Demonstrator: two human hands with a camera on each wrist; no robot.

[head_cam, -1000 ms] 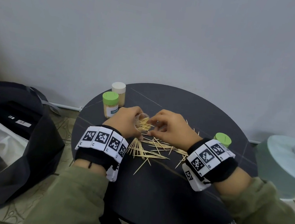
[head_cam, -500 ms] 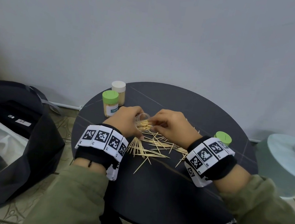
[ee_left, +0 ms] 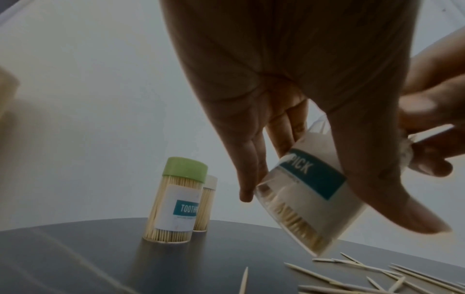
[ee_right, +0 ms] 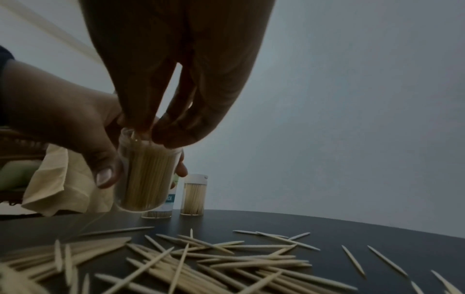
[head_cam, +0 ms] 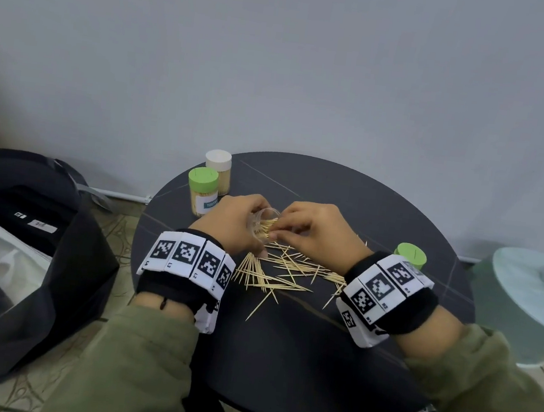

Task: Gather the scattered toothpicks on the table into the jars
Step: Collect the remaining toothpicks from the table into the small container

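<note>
- Near frame centre, left hand (head_cam: 231, 221) grips the open jar (ee_left: 309, 201), tilted to receive.
- Right hand (head_cam: 315, 234) fingertips (ee_right: 173, 133) pinch toothpicks (ee_right: 141, 139) at its mouth.

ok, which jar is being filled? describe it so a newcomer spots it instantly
On the round dark table, look between the two hands. The left hand holds a clear jar tilted, off the surface, while the right hand feeds toothpicks in. Unlike the green-lidded jar and white-lidded jar behind, it has no lid.
</note>
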